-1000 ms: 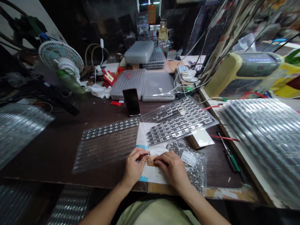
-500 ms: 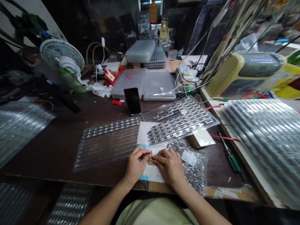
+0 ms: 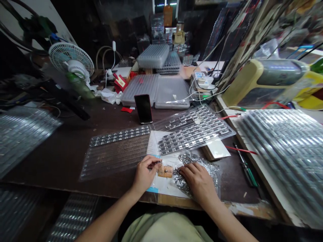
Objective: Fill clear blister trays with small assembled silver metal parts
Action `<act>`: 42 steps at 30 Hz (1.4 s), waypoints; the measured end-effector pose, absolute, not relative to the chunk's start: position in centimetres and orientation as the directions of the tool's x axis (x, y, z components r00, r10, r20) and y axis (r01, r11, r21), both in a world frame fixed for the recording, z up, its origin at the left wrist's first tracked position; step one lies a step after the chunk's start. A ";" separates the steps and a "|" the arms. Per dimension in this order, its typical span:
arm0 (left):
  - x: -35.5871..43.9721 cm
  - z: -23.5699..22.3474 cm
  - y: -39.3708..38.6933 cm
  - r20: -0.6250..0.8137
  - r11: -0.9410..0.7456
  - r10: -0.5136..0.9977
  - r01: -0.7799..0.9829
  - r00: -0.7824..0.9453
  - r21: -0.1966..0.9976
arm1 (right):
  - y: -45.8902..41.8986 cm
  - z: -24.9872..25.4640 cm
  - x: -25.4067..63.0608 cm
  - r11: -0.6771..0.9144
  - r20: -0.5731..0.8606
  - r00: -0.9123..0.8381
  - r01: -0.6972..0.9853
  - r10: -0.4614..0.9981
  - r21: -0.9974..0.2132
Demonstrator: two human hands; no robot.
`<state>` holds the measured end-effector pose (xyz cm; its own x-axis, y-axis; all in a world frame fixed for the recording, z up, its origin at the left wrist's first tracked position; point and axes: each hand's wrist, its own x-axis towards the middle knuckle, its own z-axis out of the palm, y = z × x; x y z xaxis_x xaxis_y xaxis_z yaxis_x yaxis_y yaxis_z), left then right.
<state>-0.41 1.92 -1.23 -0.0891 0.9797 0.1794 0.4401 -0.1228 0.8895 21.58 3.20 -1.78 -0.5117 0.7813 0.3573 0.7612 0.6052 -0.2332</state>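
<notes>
My left hand [image 3: 145, 173] is closed in a pinch on a small dark metal part [image 3: 158, 162], mostly covered by the fingers. Just right of those fingertips lies a tan block [image 3: 165, 171] with a small metal piece on top, resting on white paper [image 3: 161, 186]. My right hand [image 3: 199, 179] reaches over a clear plastic bag of small shiny metal parts [image 3: 214, 171]. Its fingers are curled together, with the tips among loose parts [image 3: 176, 170] at the bag's left side; what they grip is hidden.
Behind my hands lie a clear tray with rows of metal parts [image 3: 194, 129] and a partly filled tray [image 3: 116, 156]. A phone [image 3: 143, 109] stands upright behind them. At right are a green-handled screwdriver [image 3: 248, 169], a white box [image 3: 218, 149] and stacked trays [image 3: 285, 144].
My right hand has moved right, from the tan block to the loose parts by the bag, uncovering the block. My left hand stays nearly in place, still pinching. The view has shifted slightly.
</notes>
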 end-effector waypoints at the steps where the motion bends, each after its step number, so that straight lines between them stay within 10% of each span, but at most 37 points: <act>1: -0.3 -1.1 2.0 0.186 -0.132 0.979 0.451 -0.078 0.883 | 3.3 -1.7 21.3 0.584 0.374 -0.477 0.769 0.795 -0.261; 11: 2.1 -1.0 1.6 0.288 -0.340 0.939 0.619 0.186 0.708 | 3.1 -1.3 21.4 0.539 0.445 -0.348 0.720 0.825 -0.437; 34: -0.2 0.4 4.3 0.254 -0.267 0.961 0.599 0.108 0.755 | 1.9 -0.5 18.9 0.499 0.368 -0.338 0.627 0.866 -0.598; 42: -10.3 0.4 9.5 0.383 -0.103 0.922 0.912 -0.062 0.396 | 2.3 -1.3 17.5 0.476 0.336 -0.337 0.624 0.879 -0.620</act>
<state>-10.30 9.50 0.41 -0.0624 0.9216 0.3831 0.9123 -0.1031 0.3964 17.48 2.29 -1.35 -0.3371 0.8794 0.3362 0.6235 0.4761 -0.6201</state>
